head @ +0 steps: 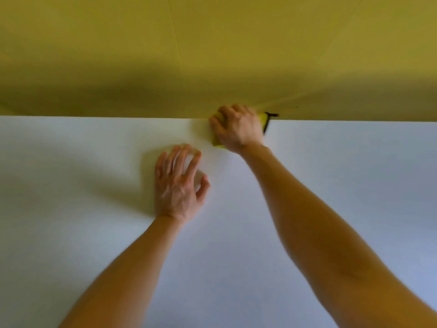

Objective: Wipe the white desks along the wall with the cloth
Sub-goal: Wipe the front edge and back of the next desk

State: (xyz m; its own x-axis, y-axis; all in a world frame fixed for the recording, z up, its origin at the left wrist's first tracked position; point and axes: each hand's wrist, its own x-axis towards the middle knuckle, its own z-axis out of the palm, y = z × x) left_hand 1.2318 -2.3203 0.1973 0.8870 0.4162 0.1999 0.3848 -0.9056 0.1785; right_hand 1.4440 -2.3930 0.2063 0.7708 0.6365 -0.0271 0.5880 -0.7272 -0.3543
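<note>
A white desk [94,233] fills the lower part of the view and meets a yellow wall along its far edge. My right hand [237,127] reaches to that far edge and grips a yellow cloth [216,143] against the desk, its fingers curled over it. Most of the cloth is hidden under the hand; small bits show at the left and right of it. My left hand [178,185] rests on the desk nearer to me, fingers spread and holding nothing.
The yellow wall [212,55] rises straight from the desk's far edge. A short black mark or gap [268,123] runs across the desk's far edge just right of my right hand. Bare desk surface stretches left and right.
</note>
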